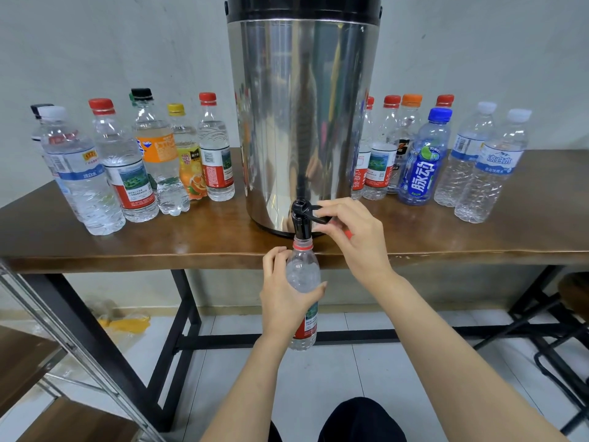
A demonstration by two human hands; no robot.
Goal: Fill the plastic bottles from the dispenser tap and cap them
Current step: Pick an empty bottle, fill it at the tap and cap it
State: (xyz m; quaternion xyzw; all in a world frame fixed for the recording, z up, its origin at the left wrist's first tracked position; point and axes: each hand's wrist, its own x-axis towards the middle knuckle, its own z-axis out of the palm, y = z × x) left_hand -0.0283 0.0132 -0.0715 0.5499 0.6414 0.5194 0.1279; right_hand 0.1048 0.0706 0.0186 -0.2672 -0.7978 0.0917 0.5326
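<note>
- Hands at a steel dispenser (302, 106) standing on a wooden table (127, 247), seen from above.
- Left hand (283, 295) wraps fingers and thumb round an uncapped bottle (302, 275), holding it upright with its mouth just under the tap (301, 224).
- Right hand (353, 237), up and to the right of the left, pinches the tap lever (318, 215) with curled fingertips. A small red thing, probably the cap (349, 234), is tucked by its lower fingers.
- Capped bottles (127, 161) stand in rows well out to either side of both hands.
- Risks: the water level is hard to read, so a late release could overflow the bottle. A drifting left hand would slip the mouth off the spout. The tucked cap could drop.
</note>
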